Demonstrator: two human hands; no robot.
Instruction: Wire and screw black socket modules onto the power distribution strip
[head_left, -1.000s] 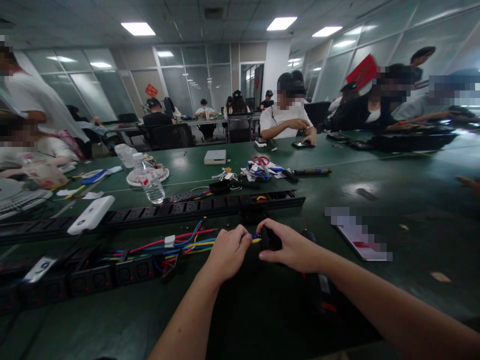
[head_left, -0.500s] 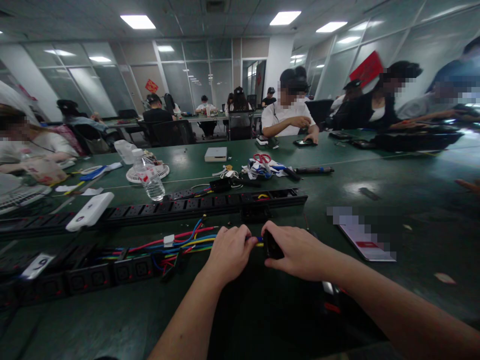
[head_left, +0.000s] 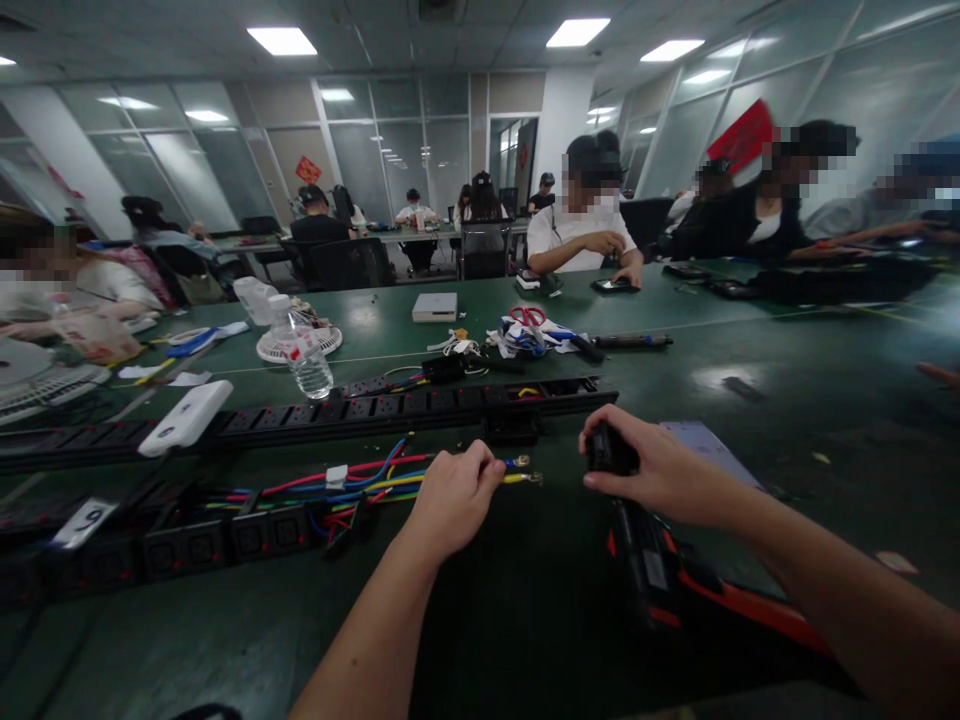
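Observation:
My left hand [head_left: 456,500] is closed round a bundle of wires [head_left: 405,483]; bare metal terminals [head_left: 531,478] on blue and yellow wires stick out past its fingers. To the right, my right hand [head_left: 664,468] grips a small black block-like part [head_left: 611,450] between thumb and fingers, apart from the terminals. The wires run left to a black socket strip [head_left: 247,540] with its inner wiring exposed. A black-and-red tool [head_left: 652,565] lies under my right hand and forearm, partly covered by them.
Beyond the wires lies a second long socket strip [head_left: 420,403], with a water bottle [head_left: 307,360] and a white box-like device [head_left: 187,418] by it. A phone [head_left: 705,445] rests right of my right hand. Red-handled scissors [head_left: 527,316] lie farther back. Co-workers sit around the table.
My right hand has moved right, away from my left hand, carrying the black part and baring the wire terminals. My left hand stays on the wires.

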